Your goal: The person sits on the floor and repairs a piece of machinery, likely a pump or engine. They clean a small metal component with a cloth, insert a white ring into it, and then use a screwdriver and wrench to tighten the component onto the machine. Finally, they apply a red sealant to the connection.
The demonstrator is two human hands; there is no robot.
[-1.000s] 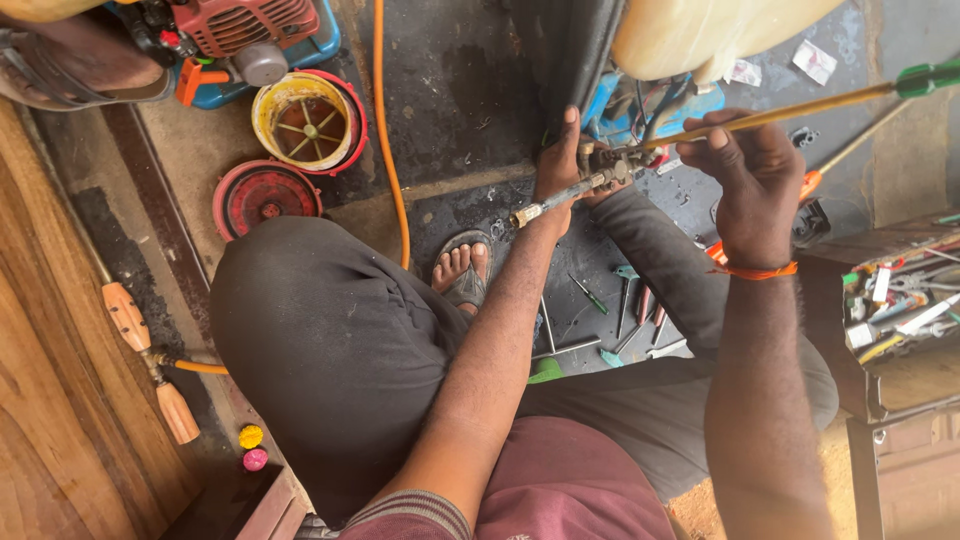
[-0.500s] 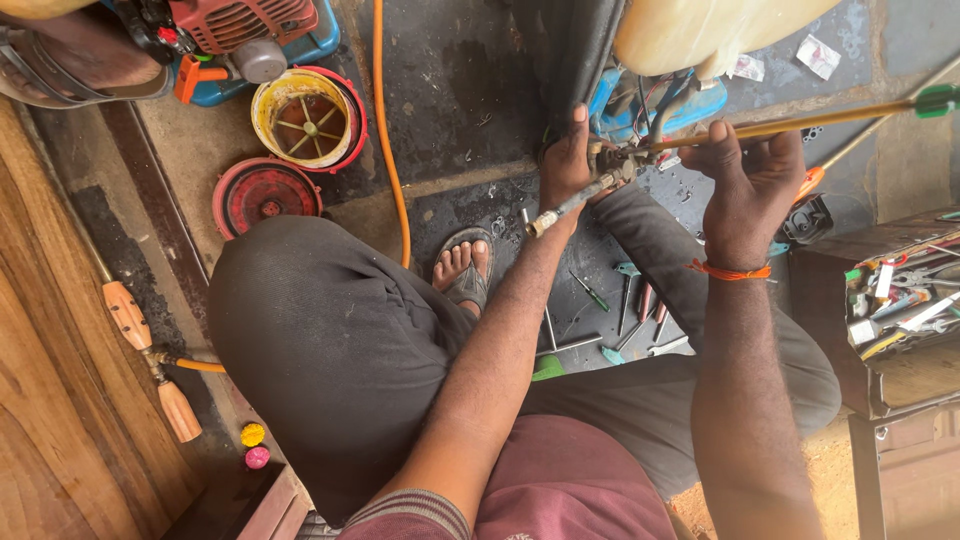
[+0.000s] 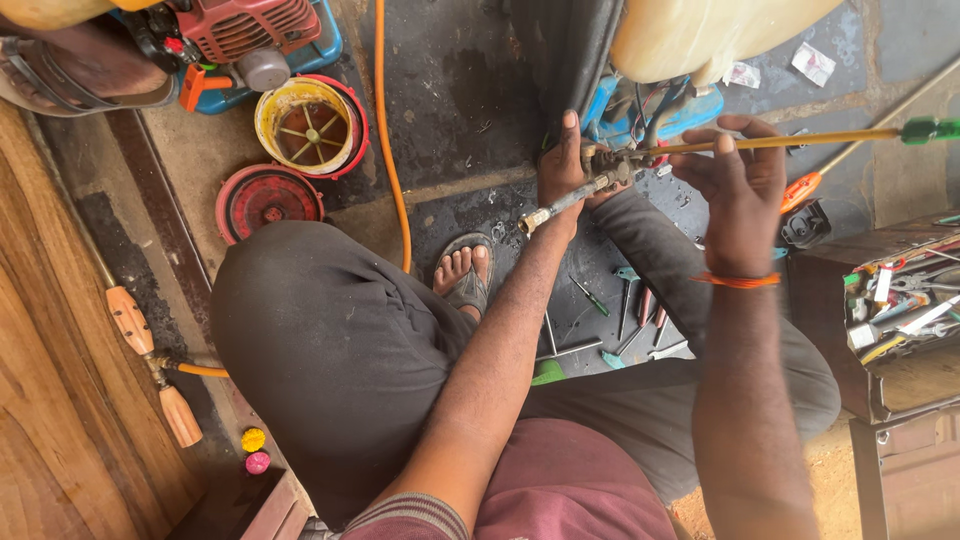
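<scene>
Gripping the metal valve fitting [image 3: 607, 170] of a sprayer lance, our left hand [image 3: 562, 165] is clamped around its near end, thumb up, with the short threaded stub poking out toward our knee; our right hand [image 3: 742, 190] lies with fingers loosely spread on the thin brass rod [image 3: 790, 141], touching it rather than clenched on it; the rod runs off right to a green tip [image 3: 932, 129]. We judge the step as working the joint between rod and valve, held above the dark floor mat [image 3: 470, 215]; the next move seems to call for a firm counter-hold from the left while the right takes a tighter grip near the joint. Around us: a pale tank [image 3: 715, 35] hangs just above the work and crowds it, with blue parts and wires directly behind the fitting; an orange hose [image 3: 385, 130] runs past our sandalled foot [image 3: 463, 275]; screwdrivers and pliers [image 3: 625, 315] lie scattered on the mat below the hands, near enough to snag; a red engine [image 3: 240, 25], a yellow cup [image 3: 305, 122] and a red round cover [image 3: 268, 198] sit well apart at left; an open toolbox [image 3: 905, 305] stands at right.
</scene>
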